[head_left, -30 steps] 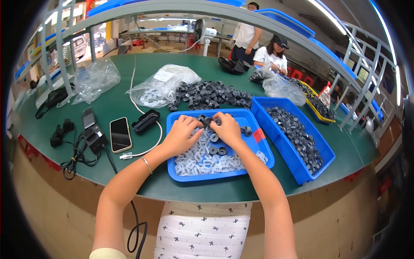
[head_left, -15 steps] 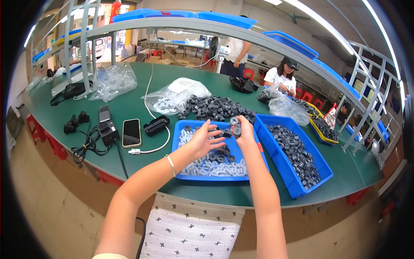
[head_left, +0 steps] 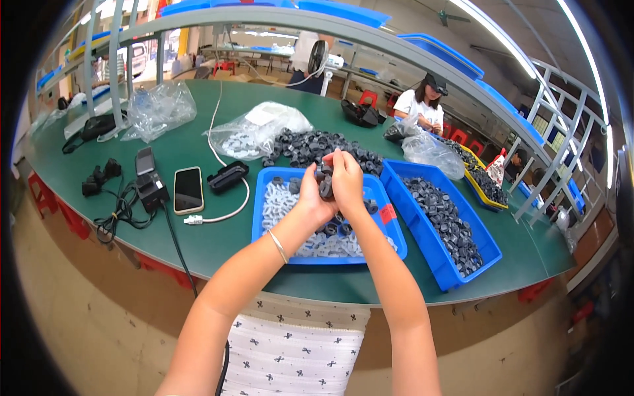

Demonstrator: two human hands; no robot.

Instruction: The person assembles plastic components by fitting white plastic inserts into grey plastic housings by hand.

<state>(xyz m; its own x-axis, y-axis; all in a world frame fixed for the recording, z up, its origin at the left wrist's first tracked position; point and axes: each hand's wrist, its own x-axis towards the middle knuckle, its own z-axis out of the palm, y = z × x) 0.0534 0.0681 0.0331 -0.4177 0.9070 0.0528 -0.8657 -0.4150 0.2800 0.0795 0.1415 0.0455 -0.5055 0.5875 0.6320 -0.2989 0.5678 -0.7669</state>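
Observation:
Over a shallow blue tray [head_left: 259,228], my left hand [head_left: 314,198] and my right hand [head_left: 347,179] are cupped together. Between the palms they hold several dark grey round plastic parts [head_left: 325,181], partly hidden by the fingers. Small pale translucent plastic pieces [head_left: 281,204] cover much of the tray's bottom. More dark round parts lie among them, some beneath my wrists. A loose heap of dark plastic parts [head_left: 323,144] sits on the green table just beyond the tray.
Right of the tray stands a deeper blue bin [head_left: 446,280] full of dark parts. A phone [head_left: 189,191], a black case [head_left: 228,175] and a cabled black device [head_left: 152,190] lie left on the green table [head_left: 218,254]. A plastic bag [head_left: 257,129] rests behind. A person [head_left: 420,105] sits across.
My hands have come together around dark round parts; before, the left was spread open and the right held a few. The whole view has shifted slightly.

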